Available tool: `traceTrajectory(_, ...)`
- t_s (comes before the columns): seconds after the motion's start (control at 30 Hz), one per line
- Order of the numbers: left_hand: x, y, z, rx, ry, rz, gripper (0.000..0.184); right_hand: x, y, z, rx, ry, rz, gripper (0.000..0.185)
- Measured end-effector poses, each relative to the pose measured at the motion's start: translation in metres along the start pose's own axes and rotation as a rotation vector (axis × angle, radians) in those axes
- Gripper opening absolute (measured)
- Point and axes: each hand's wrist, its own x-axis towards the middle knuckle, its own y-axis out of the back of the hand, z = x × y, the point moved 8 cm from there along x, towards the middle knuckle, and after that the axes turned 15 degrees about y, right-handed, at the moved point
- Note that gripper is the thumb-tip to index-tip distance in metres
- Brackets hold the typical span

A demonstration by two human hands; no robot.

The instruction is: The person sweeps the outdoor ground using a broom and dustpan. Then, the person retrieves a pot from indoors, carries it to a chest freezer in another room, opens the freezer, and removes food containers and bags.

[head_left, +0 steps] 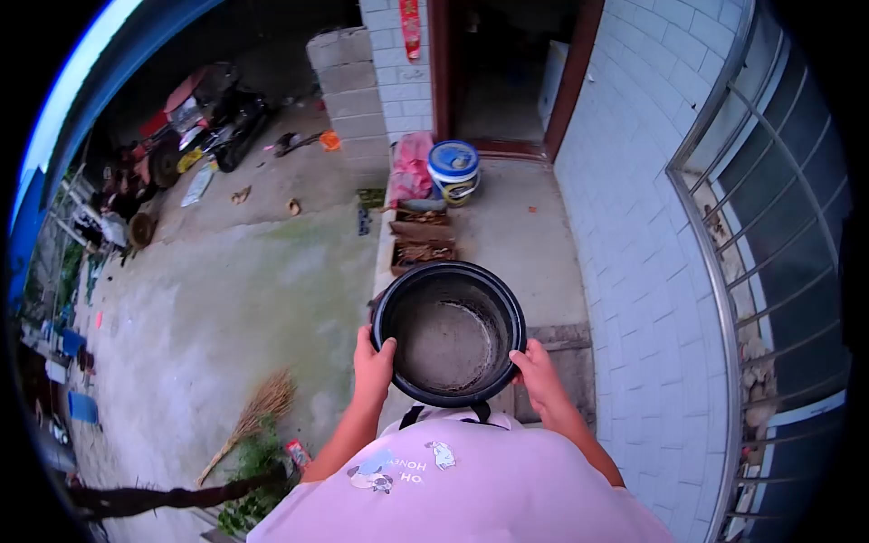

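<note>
A round black basin point(450, 339) is held out in front of my body, its dusty, stained inside facing up. My left hand point(371, 359) grips its left rim, with the thumb over the edge and the fingers hidden beneath. On the opposite side my right hand point(536, 366) has hold of the rim in the same way. Nothing loose shows inside the basin apart from a pale ring of residue on its bottom and wall.
Ahead stand a blue-lidded bucket point(453, 167), a pink plastic bag point(414, 163) and boxes of sticks point(423, 253). A doorway point(507, 90) opens beyond. A tiled wall point(634, 181) and window bars point(778, 181) run along the right. A straw broom point(258, 412) lies left.
</note>
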Motion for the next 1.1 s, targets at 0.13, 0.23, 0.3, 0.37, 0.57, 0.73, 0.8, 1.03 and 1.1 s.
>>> traceTrajectory(0.13,0.08,-0.106,0.078,0.177,-0.148,-0.126,0.03,0.076,0.053,-0.037,-0.015,-0.01,0.235,0.022)
traceTrajectory(0.23,0.123,-0.166,0.12,0.3,-0.216,-0.201,0.033,0.123,0.087,-0.047,0.031,0.041,0.35,0.022)
traceTrajectory(0.3,0.161,-0.214,0.128,0.317,-0.214,-0.316,0.03,0.157,0.111,-0.047,0.054,0.054,0.373,0.016)
traceTrajectory(0.37,0.196,-0.264,0.134,0.364,-0.199,-0.368,0.03,0.2,0.141,-0.032,0.075,0.058,0.385,0.014)
traceTrajectory(0.57,0.313,-0.355,0.209,0.485,-0.269,-0.23,0.034,0.391,0.194,-0.046,0.108,0.051,0.331,0.01)
traceTrajectory(0.73,0.405,-0.385,0.263,0.395,-0.19,-0.109,0.033,0.525,0.189,-0.104,0.023,0.034,0.228,0.011)
traceTrajectory(0.8,0.456,-0.42,0.299,0.338,-0.266,-0.09,0.032,0.609,0.2,-0.13,0.009,0.071,0.148,0.011)
traceTrajectory(1.03,0.576,-0.473,0.355,0.211,-0.174,0.031,0.032,0.8,0.201,-0.172,-0.153,0.092,-0.07,0.015)
traceTrajectory(1.1,0.611,-0.5,0.367,0.159,-0.133,0.024,0.036,0.852,0.206,-0.179,-0.17,0.105,-0.085,0.015)
